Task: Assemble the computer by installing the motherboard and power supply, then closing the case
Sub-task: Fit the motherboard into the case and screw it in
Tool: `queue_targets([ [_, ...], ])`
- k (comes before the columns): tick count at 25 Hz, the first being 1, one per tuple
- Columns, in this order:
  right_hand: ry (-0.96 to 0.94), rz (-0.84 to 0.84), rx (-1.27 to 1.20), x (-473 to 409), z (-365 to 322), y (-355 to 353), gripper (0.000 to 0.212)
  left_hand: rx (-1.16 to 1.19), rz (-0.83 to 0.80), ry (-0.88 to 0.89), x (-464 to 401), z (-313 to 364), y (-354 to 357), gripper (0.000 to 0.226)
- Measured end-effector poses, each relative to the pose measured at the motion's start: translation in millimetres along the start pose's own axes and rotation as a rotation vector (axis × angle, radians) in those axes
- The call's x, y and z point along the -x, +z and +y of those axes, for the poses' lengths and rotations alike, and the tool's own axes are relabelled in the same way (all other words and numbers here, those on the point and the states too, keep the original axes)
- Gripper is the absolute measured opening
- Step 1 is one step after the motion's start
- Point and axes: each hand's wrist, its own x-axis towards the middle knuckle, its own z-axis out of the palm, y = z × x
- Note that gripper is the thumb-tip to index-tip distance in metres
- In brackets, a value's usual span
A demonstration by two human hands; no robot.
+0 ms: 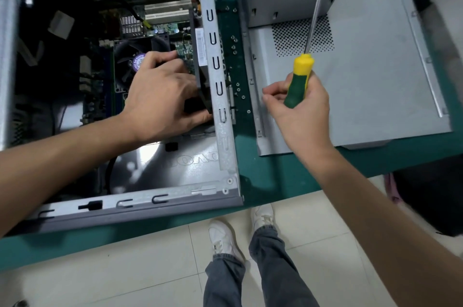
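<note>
In the head view, the open computer case was laid on its side on the green table, and everything else could be placed against it. Inside the case, the motherboard was seen toward the far end, with a fan beside it. The left hand was reached into the case, its fingers curled around a black part against the case's right wall (what exactly was gripped could not be told). Outside the case, to its right, the right hand was closed around the green and yellow handle of a screwdriver, the shaft pointed up and away. The grey side panel was laid flat right of the case, under that hand. Small screws were scattered on the table between case and panel.
</note>
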Motion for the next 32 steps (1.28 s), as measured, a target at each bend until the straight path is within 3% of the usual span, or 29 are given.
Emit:
queue_targets([
  [6, 0.082, -0.115, -0.111, 11, 2, 19, 0.041, -0.001, 0.078, 0.000, 0, -1, 2, 0.038],
  [11, 0.015, -0.156, -0.083, 13, 2, 24, 0.048, 0.006, 0.106, 0.026, -5, 5, 0, 0.031],
  [15, -0.005, -0.216, -0.048, 16, 0, 29, 0.048, -0.009, 0.120, 0.012, -2, 4, 3, 0.041],
  [20, 0.032, -0.191, -0.126, 17, 1, 34, 0.051, -0.028, 0.115, -0.014, -2, 3, 4, 0.045],
  [24, 0.026, -0.185, -0.115, 18, 5, 37, 0.052, -0.015, 0.100, 0.011, -2, 3, 2, 0.033],
  [28, 0.127, -0.141, -0.237, 23, 5, 40, 0.039, -0.007, 0.107, 0.044, -1, 1, 3, 0.031],
  [32, 0.214, -0.095, -0.317, 28, 1, 46, 0.035, -0.042, 0.069, -0.004, 1, -2, 4, 0.057],
])
